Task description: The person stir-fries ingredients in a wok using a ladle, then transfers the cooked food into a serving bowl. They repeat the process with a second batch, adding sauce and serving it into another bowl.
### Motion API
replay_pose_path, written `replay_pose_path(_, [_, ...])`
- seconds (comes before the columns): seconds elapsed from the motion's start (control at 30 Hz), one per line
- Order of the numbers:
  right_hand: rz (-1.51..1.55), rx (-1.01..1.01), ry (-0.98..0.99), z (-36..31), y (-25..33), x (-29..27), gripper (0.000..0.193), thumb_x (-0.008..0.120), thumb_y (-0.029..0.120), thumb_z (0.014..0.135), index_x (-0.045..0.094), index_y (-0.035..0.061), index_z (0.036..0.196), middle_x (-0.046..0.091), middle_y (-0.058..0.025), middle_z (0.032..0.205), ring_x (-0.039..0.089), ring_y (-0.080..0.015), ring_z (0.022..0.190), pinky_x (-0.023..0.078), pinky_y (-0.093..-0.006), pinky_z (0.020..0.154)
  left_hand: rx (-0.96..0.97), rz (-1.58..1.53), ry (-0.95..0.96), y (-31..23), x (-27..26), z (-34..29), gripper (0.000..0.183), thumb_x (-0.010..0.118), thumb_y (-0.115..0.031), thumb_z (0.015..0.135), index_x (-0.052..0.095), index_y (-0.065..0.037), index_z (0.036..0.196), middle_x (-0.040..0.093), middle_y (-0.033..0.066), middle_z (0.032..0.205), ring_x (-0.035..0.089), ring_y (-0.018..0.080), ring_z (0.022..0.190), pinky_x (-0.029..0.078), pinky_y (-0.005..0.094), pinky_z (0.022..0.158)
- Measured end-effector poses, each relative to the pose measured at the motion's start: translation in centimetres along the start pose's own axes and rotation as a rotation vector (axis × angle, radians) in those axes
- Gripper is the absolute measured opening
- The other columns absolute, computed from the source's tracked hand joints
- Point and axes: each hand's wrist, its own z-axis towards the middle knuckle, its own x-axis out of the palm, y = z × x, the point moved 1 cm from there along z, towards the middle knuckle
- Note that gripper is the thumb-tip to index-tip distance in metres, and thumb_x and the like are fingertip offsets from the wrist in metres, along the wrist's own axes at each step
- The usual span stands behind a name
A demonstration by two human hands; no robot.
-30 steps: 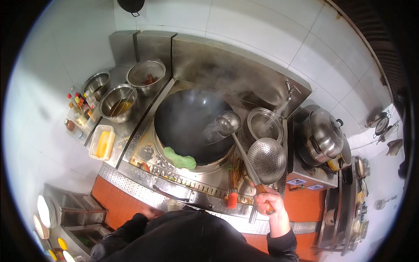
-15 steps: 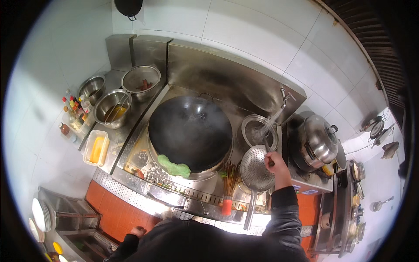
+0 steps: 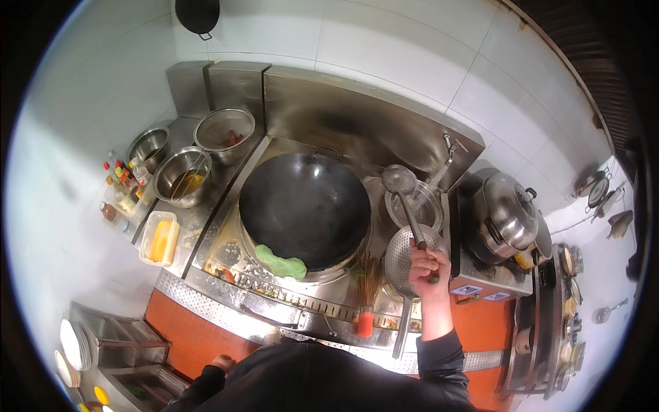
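My right hand [image 3: 428,272] is closed around the handle of a metal ladle [image 3: 399,180]. The ladle's round bowl points away from me, above a round basin [image 3: 427,199] below the tap [image 3: 449,147]. Under the ladle handle and my right hand lies a perforated skimmer [image 3: 398,261], its long handle reaching toward me. To the left sits a large black wok [image 3: 305,209], its inside dark and bare. A green cloth [image 3: 280,262] rests on its near rim. Low at my side is my left hand [image 3: 223,363], small in view, its fingers not clear.
A brush of thin sticks [image 3: 366,288] stands near the stove's front edge. On the left counter are steel bowls [image 3: 180,176], a plastic tub [image 3: 159,237] of yellow liquid and several bottles [image 3: 123,185]. A lidded steel pot [image 3: 504,213] stands right.
The ladle has come up out of the basin, its bowl now raised and in plain sight. My right hand has shifted slightly toward me. The view has moved a little.
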Motion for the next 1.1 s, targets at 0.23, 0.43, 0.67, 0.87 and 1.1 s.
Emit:
replay_pose_path(0.23, [-0.22,0.088,-0.075,-4.9,-5.8,0.0,0.046,0.054,0.005,0.089,0.047,-0.001,0.134,0.046,0.0019,0.07,0.044,-0.0066,0.049,0.035,-0.023,0.041,-0.183,-0.777,-0.356,-4.8,-8.2,-1.3,0.051,0.067,-0.033,0.086,0.064,0.002,0.122,0.068,0.0203,0.117,0.064,0.0284,0.113,0.049,0.0361,0.098])
replay_pose_path(0.43, [-1.133,-0.079,-0.419,-9.6,-6.4,-4.6,0.061,0.058,-0.004,0.085,0.04,0.0028,0.143,0.051,-0.0023,0.069,0.046,-0.0107,0.043,0.037,-0.0251,0.039,-0.068,-0.736,-0.363,-5.4,-9.1,0.4,0.049,0.069,-0.032,0.086,0.064,0.002,0.122,0.069,0.0198,0.114,0.067,0.0292,0.106,0.051,0.0342,0.094])
replay_pose_path(0.67, [-1.059,-0.258,-0.774,-19.3,-3.3,-15.0,0.062,0.063,-0.004,0.088,0.038,0.0054,0.144,0.056,-0.0028,0.066,0.052,-0.0131,0.046,0.044,-0.0271,0.04,-0.176,-0.805,-0.214,-2.2,-5.6,0.2,0.051,0.073,-0.03,0.084,0.063,0.003,0.12,0.069,0.0196,0.114,0.066,0.0295,0.106,0.052,0.0364,0.092])
replay_pose_path(0.87, [-1.11,-0.263,-0.988,-24.4,-3.8,-25.2,0.039,0.06,0.002,0.092,0.054,0.0034,0.131,0.061,-0.006,0.077,0.057,-0.0171,0.05,0.049,-0.0287,0.046,-0.174,-0.723,-0.21,-0.9,-4.3,-1.2,0.046,0.068,-0.04,0.086,0.069,-0.003,0.112,0.069,0.0187,0.114,0.065,0.0326,0.107,0.05,0.0378,0.095])
replay_pose_path(1.1, [-2.132,-0.537,-1.03,-15.8,-7.6,-24.6,0.058,0.067,0.017,0.088,0.046,-0.0018,0.139,0.057,-0.0277,0.116,0.056,-0.0434,0.109,0.047,-0.0509,0.093,0.085,-0.445,-0.266,-4.3,-8.6,-1.3,0.025,0.054,-0.03,0.085,0.067,-0.009,0.088,0.066,0.0207,0.111,0.061,0.0353,0.108,0.05,0.0424,0.094])
